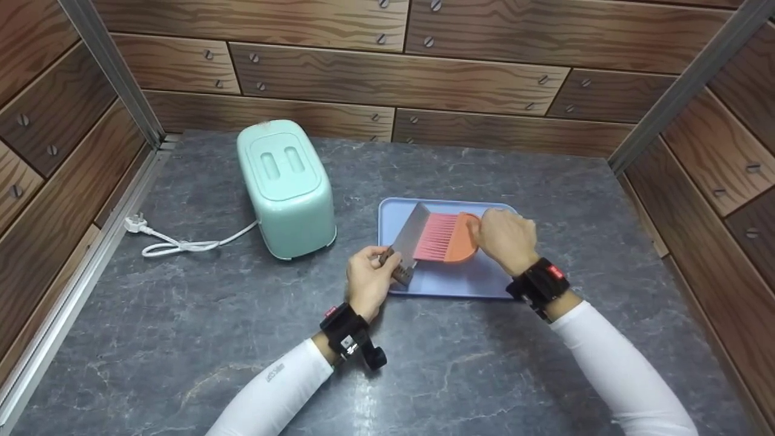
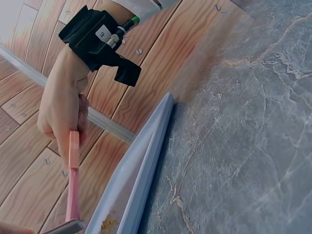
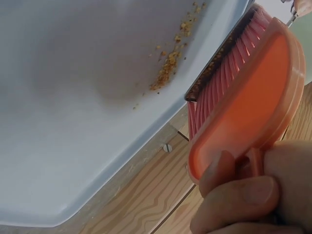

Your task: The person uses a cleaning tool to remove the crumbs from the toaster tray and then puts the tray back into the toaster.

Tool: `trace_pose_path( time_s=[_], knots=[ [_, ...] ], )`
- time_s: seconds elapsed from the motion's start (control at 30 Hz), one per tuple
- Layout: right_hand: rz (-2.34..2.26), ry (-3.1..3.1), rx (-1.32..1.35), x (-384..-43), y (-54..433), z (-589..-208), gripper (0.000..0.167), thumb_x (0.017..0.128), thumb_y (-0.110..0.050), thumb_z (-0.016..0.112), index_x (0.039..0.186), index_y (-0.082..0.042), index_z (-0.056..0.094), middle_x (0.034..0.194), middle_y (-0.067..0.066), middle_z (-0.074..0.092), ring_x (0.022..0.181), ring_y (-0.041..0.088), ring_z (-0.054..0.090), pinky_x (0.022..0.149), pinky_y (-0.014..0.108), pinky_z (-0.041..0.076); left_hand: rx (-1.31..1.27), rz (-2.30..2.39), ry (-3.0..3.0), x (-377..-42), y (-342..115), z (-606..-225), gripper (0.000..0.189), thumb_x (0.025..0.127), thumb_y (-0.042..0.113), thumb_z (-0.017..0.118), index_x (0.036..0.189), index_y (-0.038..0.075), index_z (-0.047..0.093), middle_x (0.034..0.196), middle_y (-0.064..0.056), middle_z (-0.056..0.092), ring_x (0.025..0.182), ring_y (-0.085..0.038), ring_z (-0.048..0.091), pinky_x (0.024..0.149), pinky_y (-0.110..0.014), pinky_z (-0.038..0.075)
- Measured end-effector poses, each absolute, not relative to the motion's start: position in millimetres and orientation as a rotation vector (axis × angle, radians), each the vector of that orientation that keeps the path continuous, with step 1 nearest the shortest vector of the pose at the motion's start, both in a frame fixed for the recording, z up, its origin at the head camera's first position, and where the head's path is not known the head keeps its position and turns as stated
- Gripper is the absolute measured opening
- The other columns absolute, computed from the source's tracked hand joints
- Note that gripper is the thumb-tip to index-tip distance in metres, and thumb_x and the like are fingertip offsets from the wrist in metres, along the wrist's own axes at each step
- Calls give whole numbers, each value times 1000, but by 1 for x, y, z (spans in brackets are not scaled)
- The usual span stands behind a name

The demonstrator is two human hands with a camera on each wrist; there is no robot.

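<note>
In the head view my left hand grips a thin grey metal crumb tray by its brown slotted end, thumb on top. It is tilted above a light blue plastic tray. My right hand holds an orange hand brush, its pink bristles against the metal plate. The right wrist view shows brown specks along the plate's edge under the bristles. Yellow-brown crumbs lie in the blue tray near its rim.
A mint-green toaster stands on the grey marbled table, left of the tray. Its white cord lies in a loop, the plug near the table's left edge. Wood-patterned walls enclose the back and sides.
</note>
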State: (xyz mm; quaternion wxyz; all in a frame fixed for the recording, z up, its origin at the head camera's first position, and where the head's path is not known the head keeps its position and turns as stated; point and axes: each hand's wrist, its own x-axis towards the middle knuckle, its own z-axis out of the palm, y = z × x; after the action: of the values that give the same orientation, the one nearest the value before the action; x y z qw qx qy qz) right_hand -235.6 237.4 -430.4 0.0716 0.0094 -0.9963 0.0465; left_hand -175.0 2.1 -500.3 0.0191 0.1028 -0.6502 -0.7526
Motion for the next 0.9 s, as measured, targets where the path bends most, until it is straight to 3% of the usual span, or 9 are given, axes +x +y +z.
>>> trace_pose_path(
  time_s=[0.23,0.53,0.9],
  knots=[
    [81,-3020,51,-235,246,-431,54,102,-41,60,57,-13,50,65,13,60,60,35,64,55,60,56,302,-2247,-2090,-174,2,-499,19,93,7,77,107,-4,74,88,-23,80,57,-9,67,51,-24,57],
    [108,-3024,25,-235,258,-429,54,104,-42,57,62,-8,56,68,18,65,66,44,70,59,64,57,308,-2171,-2182,-172,2,-497,17,91,12,80,105,1,78,79,-13,80,53,-6,64,50,-22,56],
    [152,-3072,-35,-237,274,-424,54,106,-44,54,62,-11,55,69,16,62,64,36,63,59,61,54,282,-2167,-2162,-173,1,-496,17,91,9,79,105,-1,78,80,-16,80,50,-7,59,45,-17,47]
  ],
)
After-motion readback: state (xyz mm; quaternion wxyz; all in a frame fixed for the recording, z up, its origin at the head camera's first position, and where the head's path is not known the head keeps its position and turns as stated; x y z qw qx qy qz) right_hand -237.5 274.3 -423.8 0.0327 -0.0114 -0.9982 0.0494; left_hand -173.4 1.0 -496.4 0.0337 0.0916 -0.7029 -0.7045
